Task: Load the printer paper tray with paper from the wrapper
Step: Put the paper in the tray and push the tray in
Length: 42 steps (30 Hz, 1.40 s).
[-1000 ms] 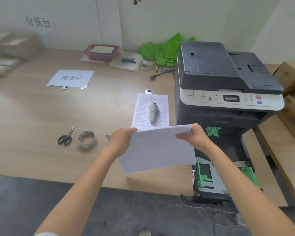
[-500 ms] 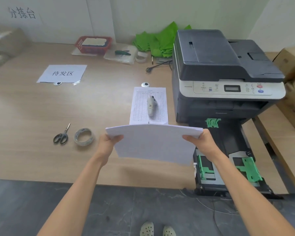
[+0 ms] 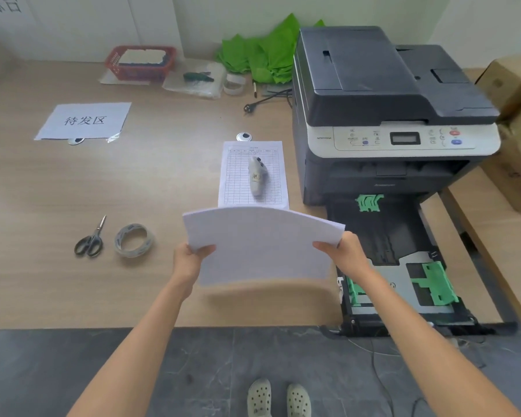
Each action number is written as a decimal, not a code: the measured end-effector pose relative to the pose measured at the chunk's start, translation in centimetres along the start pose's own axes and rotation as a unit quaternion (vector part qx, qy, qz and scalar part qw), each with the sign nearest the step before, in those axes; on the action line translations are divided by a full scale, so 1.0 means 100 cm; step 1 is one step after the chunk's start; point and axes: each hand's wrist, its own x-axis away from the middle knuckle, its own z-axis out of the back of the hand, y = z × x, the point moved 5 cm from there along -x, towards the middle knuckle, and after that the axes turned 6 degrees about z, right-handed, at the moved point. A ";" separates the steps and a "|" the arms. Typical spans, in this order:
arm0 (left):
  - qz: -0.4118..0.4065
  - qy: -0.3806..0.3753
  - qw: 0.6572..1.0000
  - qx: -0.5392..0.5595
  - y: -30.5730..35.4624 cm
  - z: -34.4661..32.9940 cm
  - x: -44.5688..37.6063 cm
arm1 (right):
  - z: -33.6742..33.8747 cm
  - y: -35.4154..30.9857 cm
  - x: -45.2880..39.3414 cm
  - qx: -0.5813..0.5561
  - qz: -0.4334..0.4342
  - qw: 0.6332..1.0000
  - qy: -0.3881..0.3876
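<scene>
I hold a white stack of paper (image 3: 262,245) above the table's front edge, bowed upward in the middle. My left hand (image 3: 190,261) grips its left edge and my right hand (image 3: 348,255) grips its right edge. To the right stands the dark printer (image 3: 382,106). Its paper tray (image 3: 403,284) is pulled out toward me, with green guides and no paper visible in it. The stack hangs just left of the tray. No wrapper is in view.
A printed form (image 3: 253,173) with a small handheld device on it lies beyond the stack. Scissors (image 3: 91,239) and a tape roll (image 3: 133,240) lie to the left. A red basket (image 3: 140,61), green bags and a plug sit at the back; cardboard boxes (image 3: 515,121) at the right.
The stack has turned from a slanted hold to level and now bows upward between my hands. My hands moved apart to its side edges. The camera tilted downward.
</scene>
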 end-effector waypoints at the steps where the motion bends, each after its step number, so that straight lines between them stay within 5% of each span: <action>1: -0.008 -0.003 1.000 0.004 0.008 -0.001 0.000 | 0.003 -0.004 -0.001 0.012 0.011 1.000 0.004; 6: -0.084 0.007 0.996 -0.021 0.049 0.002 -0.003 | 0.020 -0.028 -0.001 -0.086 0.025 0.996 0.004; 11: -0.127 0.112 0.985 -0.023 0.060 0.006 0.008 | 0.028 -0.037 0.004 -0.207 0.031 0.978 0.010; 15: 0.024 -0.022 0.978 0.204 0.040 -0.027 0.020 | 0.023 -0.039 0.008 -0.274 0.022 0.961 0.034; 18: 0.030 -0.159 0.947 0.278 0.046 -0.058 0.038 | 0.011 -0.038 0.016 -0.312 0.013 0.949 0.036; 26: -0.066 -0.165 0.958 0.225 0.079 -0.070 0.050 | 0.027 -0.034 0.048 -0.386 -0.005 0.922 -0.013; 36: -0.060 -0.213 0.973 0.063 0.104 -0.135 0.084 | 0.116 -0.044 0.049 -0.201 0.037 0.976 -0.076; 42: -0.042 -0.200 0.979 0.016 0.098 -0.211 0.103 | 0.176 -0.010 0.036 -0.153 0.035 0.987 -0.038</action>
